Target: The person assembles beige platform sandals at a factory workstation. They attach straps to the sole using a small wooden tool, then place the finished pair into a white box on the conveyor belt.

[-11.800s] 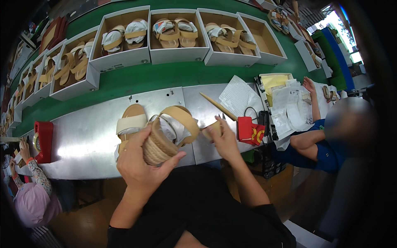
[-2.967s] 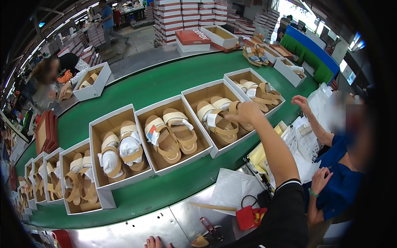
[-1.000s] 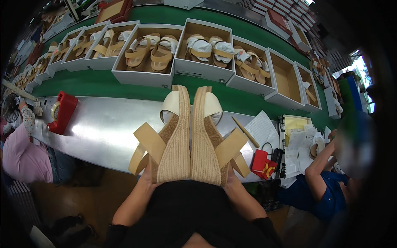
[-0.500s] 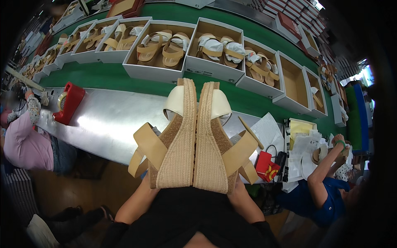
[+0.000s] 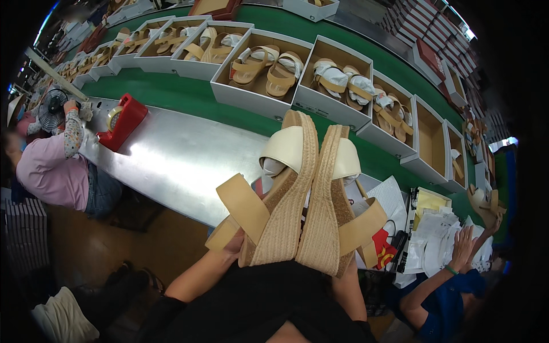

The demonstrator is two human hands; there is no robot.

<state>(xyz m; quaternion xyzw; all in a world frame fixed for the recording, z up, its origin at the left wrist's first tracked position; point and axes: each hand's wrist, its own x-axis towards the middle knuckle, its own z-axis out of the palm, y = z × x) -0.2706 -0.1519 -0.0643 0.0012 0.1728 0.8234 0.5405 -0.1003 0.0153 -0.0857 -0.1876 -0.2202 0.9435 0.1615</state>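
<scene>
Wedge sandals extend toes-forward from the left grip and right grip.

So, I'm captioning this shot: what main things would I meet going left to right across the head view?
Pink-shirted co-worker → red tape dispenser → left wedge sandal → right wedge sandal → loose white papers → raised sandal.

The sandals have cream front straps, tan back straps and braid-striped beige wedges; the belt is green, the tape dispenser red, the boxes white outside, brown inside.
</scene>
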